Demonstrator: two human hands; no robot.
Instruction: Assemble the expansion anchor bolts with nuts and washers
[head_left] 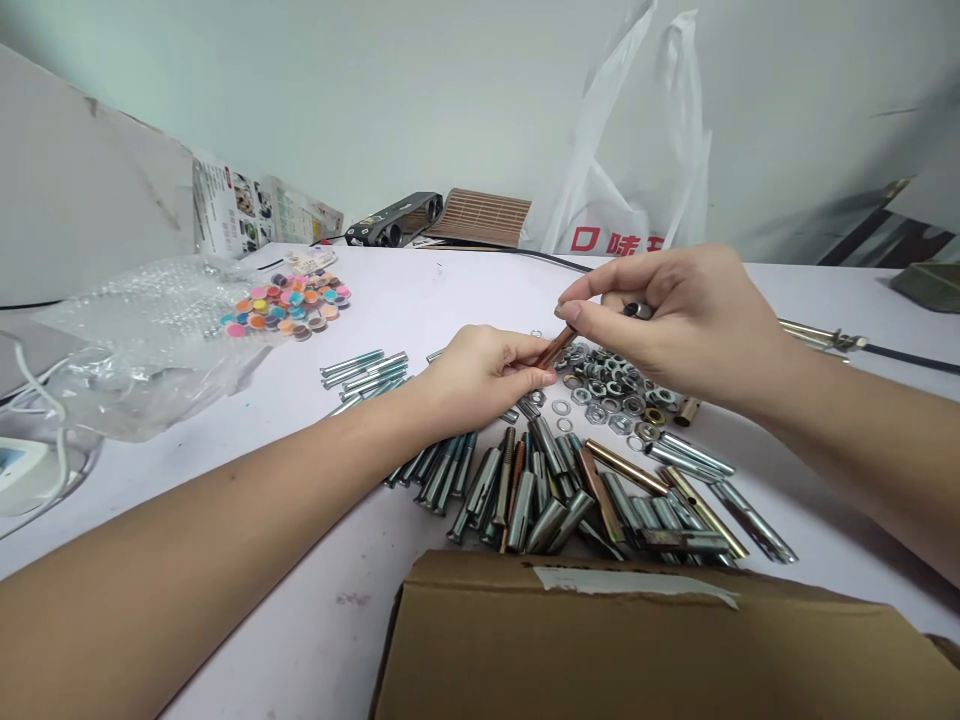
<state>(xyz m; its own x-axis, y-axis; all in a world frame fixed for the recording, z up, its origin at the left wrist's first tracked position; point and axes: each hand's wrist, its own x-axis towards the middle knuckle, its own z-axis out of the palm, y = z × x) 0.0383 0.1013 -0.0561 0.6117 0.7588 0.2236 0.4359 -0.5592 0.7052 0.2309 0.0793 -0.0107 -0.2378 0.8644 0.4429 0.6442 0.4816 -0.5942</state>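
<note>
My left hand (495,375) is closed, its thumb and fingers pinching a copper-coloured bolt (553,348) that slants up to the right. At the upper end of that bolt, the thumb and forefinger of my right hand (660,310) are pressed together. A short metal sleeve (638,311) shows its dark hollow end within the curled fingers of my right hand. Below both hands lies a heap of metal sleeves (551,445) and long bolts (450,465). Loose nuts (621,423) and washers (561,407) are spread just under my right hand.
A cardboard box (637,640) stands at the near edge. Further bolts (367,375) lie left of my left hand. Bubble wrap (150,340) and coloured discs (289,303) are at the left. A white plastic bag (637,150) stands at the back, beside a bamboo mat (484,217).
</note>
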